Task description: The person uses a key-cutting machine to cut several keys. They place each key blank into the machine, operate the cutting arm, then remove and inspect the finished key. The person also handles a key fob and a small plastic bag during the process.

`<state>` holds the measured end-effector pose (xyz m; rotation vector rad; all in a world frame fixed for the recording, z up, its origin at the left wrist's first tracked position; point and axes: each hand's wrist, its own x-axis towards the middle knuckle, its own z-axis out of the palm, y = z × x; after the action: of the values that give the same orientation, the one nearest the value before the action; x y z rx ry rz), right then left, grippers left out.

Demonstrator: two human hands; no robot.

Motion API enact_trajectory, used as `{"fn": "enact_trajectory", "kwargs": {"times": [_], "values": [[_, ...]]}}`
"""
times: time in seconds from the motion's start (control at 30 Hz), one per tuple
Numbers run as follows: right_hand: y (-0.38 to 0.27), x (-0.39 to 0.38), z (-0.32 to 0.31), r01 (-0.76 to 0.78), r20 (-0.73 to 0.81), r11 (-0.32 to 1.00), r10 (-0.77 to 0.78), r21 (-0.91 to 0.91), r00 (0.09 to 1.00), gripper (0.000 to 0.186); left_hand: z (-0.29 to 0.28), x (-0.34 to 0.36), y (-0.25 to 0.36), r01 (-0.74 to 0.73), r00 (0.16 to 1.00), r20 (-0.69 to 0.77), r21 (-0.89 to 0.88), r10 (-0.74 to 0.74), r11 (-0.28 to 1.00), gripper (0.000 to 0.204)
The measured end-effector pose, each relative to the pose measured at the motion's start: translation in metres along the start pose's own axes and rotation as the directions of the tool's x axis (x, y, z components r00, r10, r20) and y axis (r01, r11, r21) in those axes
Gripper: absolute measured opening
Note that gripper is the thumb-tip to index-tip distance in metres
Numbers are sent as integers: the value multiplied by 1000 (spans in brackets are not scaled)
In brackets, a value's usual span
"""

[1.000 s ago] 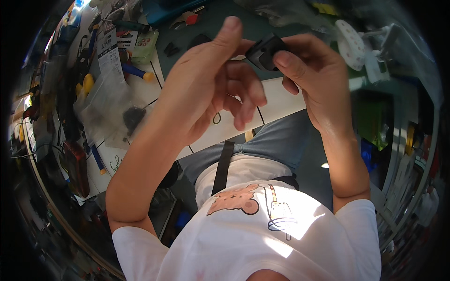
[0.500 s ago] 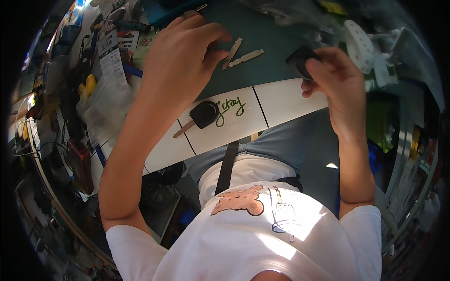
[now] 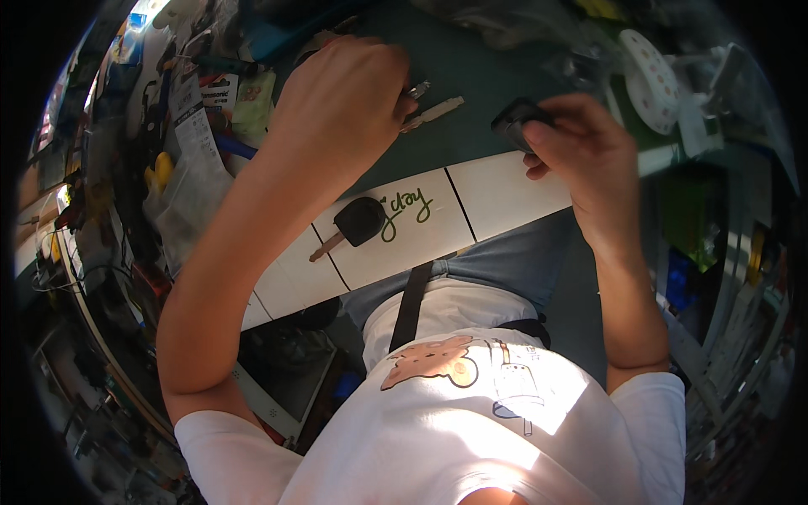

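My left hand (image 3: 345, 105) is closed at the far side of the green mat, its fingers pinching a pale metal key blade (image 3: 421, 88) whose end pokes out past the fingertips. A second loose key blade (image 3: 438, 113) lies on the mat just to the right of those fingers. Between thumb and fingers, my right hand (image 3: 589, 143) holds a black key fob shell (image 3: 513, 124) above the mat's right part. A black-headed key (image 3: 360, 220) with a brownish metal blade rests on the white front strip, below my left forearm.
The green mat (image 3: 480, 63) meets a white tabletop strip (image 3: 497, 194) with green handwriting along its near edge. Packets, clear bags and tools, including a yellow-handled one (image 3: 160, 171), crowd the left. A white dotted plastic piece (image 3: 648, 80) stands at the right.
My left hand has come down to the right and closed on one of the two blades. My right hand has shifted slightly left with the fob shell, which is now tilted differently.
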<state>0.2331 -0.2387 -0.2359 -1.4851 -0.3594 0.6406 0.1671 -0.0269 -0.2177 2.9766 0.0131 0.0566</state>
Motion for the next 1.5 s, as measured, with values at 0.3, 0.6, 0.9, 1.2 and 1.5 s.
{"fn": "enact_trajectory", "kwargs": {"times": [0.3, 0.6, 0.9, 1.2, 1.5], "values": [[-8, -3, -3, -92, 197, 976, 52, 199, 979, 21, -25, -24, 28, 241, 970, 209, -887, -123, 393, 13], [-22, -18, 13, 2, 259, 996, -24, 86, 966, 23, -20, -59, 34, 185, 977, 164, -969, -134, 161, 21], [-33, -32, 30, -17, 242, 999, 9, 30, 970, 26, -28, -70, 30, 226, 973, 202, -937, -113, 268, 21], [-37, -44, 38, -82, 188, 996, 76, 26, 979, 28, -28, -76, 32, 196, 980, 187, -967, -67, 161, 21], [-39, -49, 41, -149, 144, 988, 154, -40, 978, 26, -22, -78, 38, 207, 976, 190, -961, -105, 181, 19]]}}
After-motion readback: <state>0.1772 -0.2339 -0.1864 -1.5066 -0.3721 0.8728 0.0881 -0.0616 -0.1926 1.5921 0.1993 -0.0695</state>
